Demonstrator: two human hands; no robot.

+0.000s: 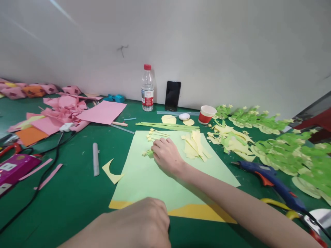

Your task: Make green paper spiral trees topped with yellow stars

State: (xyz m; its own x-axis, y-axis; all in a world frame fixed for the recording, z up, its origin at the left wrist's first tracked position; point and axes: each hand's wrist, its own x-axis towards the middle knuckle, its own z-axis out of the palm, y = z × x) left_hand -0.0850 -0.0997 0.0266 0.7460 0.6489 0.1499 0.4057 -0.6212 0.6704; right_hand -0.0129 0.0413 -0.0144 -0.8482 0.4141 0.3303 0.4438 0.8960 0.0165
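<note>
My right hand [167, 156] reaches over a light green paper sheet [144, 179], its fingers curled down and the fingertips hidden. Beside those fingers lies a small green and yellow paper piece [148, 153]; I cannot tell whether it is gripped. Several thin stems with yellow paper tips [152, 135] lie just beyond the hand. To its right is a pile of pale yellow paper strips [195, 146]. My left hand [139, 224] is closed at the sheet's near edge, over a yellow-orange paper strip [204, 212]. Its fingers face away, so what they hold is hidden.
A blue glue gun [271, 182] and yellow-handled scissors [278, 204] lie right, near green paper plants [281, 148]. A paper cup [207, 114], a bottle [147, 91] and a phone [172, 95] stand at the back. Pink paper [103, 112] and a glue stick [96, 159] lie left.
</note>
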